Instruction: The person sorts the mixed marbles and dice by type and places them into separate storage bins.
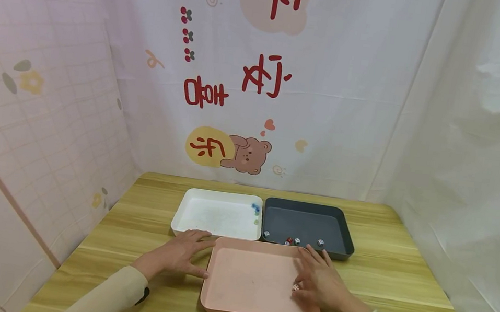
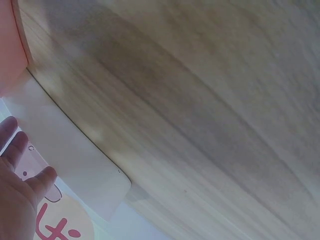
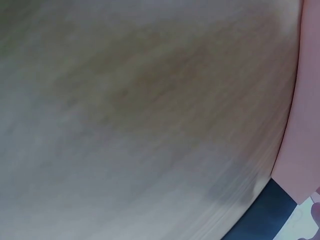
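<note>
A shallow pink tray (image 1: pixel 252 283) lies on the table in front of me. My left hand (image 1: pixel 182 252) is at its left side, fingers spread, with the thumb and a fingertip by the rim. In the left wrist view, that hand's fingers (image 2: pixel 17 147) look extended. Over the tray's right end, my right hand (image 1: pixel 321 281) seems to pinch a white die (image 1: pixel 296 287) between thumb and forefinger, while its other fingers reach toward the far rim. The right wrist view shows the pink tray's side (image 3: pixel 305 120) but not the hand.
Behind the pink tray stand a white tray (image 1: pixel 213 217) with several blue and green pieces (image 1: pixel 256 210) at its right side, and a dark grey tray (image 1: pixel 307 224) holding a red die (image 1: pixel 289 241) and white dice (image 1: pixel 321 243). Printed cloth (image 1: pixel 341 110) surrounds the wooden table (image 1: pixel 387 269).
</note>
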Action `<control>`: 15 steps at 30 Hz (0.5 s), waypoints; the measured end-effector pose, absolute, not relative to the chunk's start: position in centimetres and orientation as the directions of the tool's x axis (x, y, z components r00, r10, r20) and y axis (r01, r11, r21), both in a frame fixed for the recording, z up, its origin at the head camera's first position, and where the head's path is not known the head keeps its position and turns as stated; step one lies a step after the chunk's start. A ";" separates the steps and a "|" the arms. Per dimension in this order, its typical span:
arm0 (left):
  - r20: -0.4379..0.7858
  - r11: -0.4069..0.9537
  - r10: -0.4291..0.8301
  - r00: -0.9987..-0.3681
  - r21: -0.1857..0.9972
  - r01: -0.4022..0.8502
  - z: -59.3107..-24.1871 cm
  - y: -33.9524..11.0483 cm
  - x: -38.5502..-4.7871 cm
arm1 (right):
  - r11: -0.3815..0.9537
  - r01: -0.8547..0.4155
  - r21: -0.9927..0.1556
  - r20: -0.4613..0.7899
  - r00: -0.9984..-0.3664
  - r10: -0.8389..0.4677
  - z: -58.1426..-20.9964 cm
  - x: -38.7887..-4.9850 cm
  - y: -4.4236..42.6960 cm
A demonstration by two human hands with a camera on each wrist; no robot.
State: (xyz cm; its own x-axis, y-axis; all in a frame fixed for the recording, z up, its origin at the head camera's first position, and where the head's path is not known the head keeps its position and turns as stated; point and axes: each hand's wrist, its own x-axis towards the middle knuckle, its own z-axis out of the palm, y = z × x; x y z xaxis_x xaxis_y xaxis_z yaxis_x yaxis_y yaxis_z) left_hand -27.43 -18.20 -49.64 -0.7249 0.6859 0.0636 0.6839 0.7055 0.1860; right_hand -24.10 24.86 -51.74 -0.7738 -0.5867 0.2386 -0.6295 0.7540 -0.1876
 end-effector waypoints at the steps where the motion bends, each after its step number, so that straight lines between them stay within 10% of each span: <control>1: 0.066 0.704 0.687 -0.724 0.185 0.685 -49.6 -18.2 -27.4 | 0.755 -0.631 -0.180 0.239 -0.773 -0.588 -51.7 -24.1 24.8; 15: 0.094 0.693 0.694 -0.714 0.185 0.697 -49.9 -18.3 -27.4 | 0.743 -0.648 -0.169 0.267 -0.756 -0.598 -51.8 -24.0 24.4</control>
State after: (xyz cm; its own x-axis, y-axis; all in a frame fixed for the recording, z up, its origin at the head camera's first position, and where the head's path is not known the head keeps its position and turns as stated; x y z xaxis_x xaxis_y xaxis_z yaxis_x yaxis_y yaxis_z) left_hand -27.40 -18.30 -49.88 -0.7140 0.6938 0.0938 0.6973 0.6926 0.1848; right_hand -23.97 24.42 -51.82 -0.7557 -0.5980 0.2670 -0.6476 0.7430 -0.1689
